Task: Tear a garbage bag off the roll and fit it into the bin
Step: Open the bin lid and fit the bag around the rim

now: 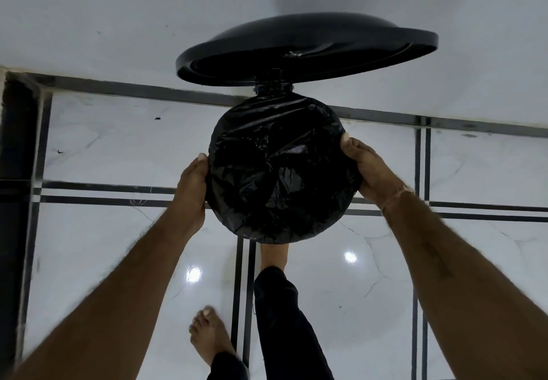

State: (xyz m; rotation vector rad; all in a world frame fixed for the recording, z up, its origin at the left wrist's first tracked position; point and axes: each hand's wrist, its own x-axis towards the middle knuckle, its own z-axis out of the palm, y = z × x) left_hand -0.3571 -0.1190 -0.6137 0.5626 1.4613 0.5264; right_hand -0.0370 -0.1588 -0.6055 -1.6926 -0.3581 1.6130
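Note:
A round bin stands on the floor below me, seen from straight above, and a black garbage bag point(278, 172) lines it with its edge folded over the rim. The bin's black lid point(296, 41) is tipped up at the far side on its hinge point(274, 84). My left hand point(192, 192) presses against the bag at the left side of the rim. At the right side of the rim my right hand point(370, 172) holds the bag, thumb on top. My right foot point(274, 255) reaches under the near edge of the bin. The roll is not in view.
The floor is glossy white marble tile point(385, 276) with dark stripe borders. A white wall point(118, 17) rises just behind the bin. A dark vertical edge point(14, 130) stands at the far left. My left foot point(209, 335) rests on the floor near the bottom.

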